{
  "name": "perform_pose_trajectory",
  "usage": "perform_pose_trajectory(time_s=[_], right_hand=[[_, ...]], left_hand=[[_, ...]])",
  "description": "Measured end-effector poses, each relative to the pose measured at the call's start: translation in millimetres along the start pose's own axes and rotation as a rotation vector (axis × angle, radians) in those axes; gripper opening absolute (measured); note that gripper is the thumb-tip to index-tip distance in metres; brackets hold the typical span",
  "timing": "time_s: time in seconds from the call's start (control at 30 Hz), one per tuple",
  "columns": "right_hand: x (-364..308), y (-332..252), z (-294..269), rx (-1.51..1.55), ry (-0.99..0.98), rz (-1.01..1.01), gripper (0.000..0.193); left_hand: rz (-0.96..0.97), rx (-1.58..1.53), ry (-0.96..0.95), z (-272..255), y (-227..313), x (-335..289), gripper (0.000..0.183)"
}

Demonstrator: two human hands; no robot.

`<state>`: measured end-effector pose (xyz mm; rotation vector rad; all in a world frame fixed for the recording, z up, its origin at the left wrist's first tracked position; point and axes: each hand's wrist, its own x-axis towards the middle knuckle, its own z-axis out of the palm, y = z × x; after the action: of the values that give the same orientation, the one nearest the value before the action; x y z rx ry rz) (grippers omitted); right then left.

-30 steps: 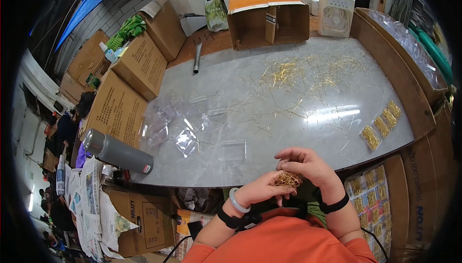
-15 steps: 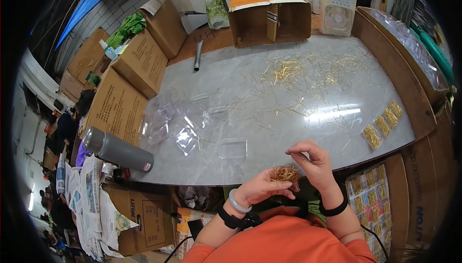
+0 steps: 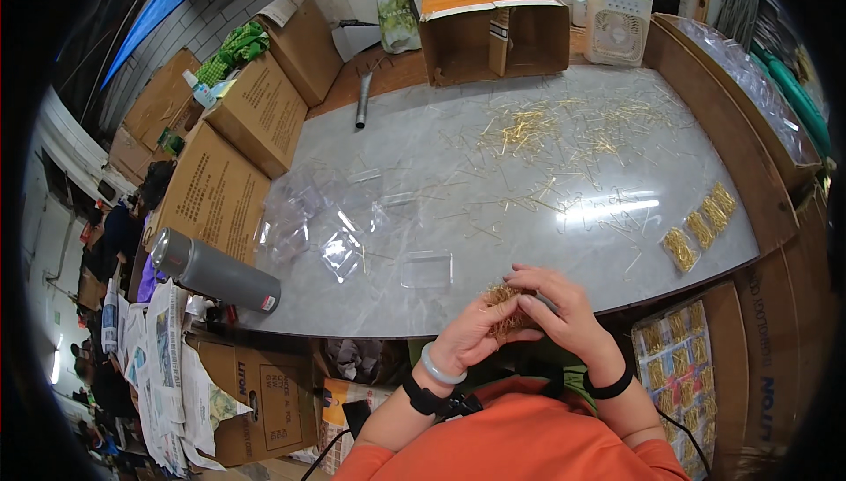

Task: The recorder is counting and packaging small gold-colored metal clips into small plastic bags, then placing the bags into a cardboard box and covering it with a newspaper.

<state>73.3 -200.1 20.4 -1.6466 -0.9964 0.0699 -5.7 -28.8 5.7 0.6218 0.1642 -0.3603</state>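
While the left hand (image 3: 470, 331) grasps bunched gold wires (image 3: 501, 293) right of the clear tray (image 3: 427, 271), the right hand (image 3: 568, 315) curls against them, grip unclear.

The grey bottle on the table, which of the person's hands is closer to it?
The left hand. The grey bottle is off to its left, not touched; the right hand is farther from the bottle, on the left hand's other side.

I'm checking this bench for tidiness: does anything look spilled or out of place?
The loose gold wire pieces look spilled: they lie strewn at all angles across the gray tabletop, unlike the neat packed bunches at its right edge. The clear plastic cases at left also lie jumbled.
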Motion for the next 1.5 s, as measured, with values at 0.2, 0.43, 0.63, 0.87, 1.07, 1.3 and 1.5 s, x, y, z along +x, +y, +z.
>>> perform_pose_trajectory(time_s=[0.2,0.43,0.63,0.87,1.07,1.3,1.5], right_hand=[[-5.2,-8.5,6.9,0.256,0.213,0.163,0.021],[-6.2,3.6,15.2,-0.030,0.247,0.077,0.014],[5.4,2.5,16.6,-0.058,0.265,0.161,0.014],[-10.6,2.0,19.4,0.234,0.133,0.428,0.024],[-12.4,0.9,28.9,0.743,0.143,0.602,0.021],[-10.6,-0.7,30.0,0.807,0.118,0.649,0.016],[-14.5,3.8,38.1,0.722,0.090,0.566,0.016]], left_hand=[[0.037,-0.025,-0.074,-15.2,-1.8,0.4,0.025],[0.056,-0.006,-0.026,2.6,2.7,-1.6,0.029],[0.033,0.026,0.079,4.8,3.2,6.4,0.021],[0.142,-0.304,0.133,-30.9,20.1,19.5,0.016],[0.215,-0.241,0.126,-12.4,21.2,16.2,0.017],[0.303,-0.116,0.160,-17.3,11.0,14.7,0.017],[0.387,-0.220,0.161,-9.2,8.7,18.7,0.018]])
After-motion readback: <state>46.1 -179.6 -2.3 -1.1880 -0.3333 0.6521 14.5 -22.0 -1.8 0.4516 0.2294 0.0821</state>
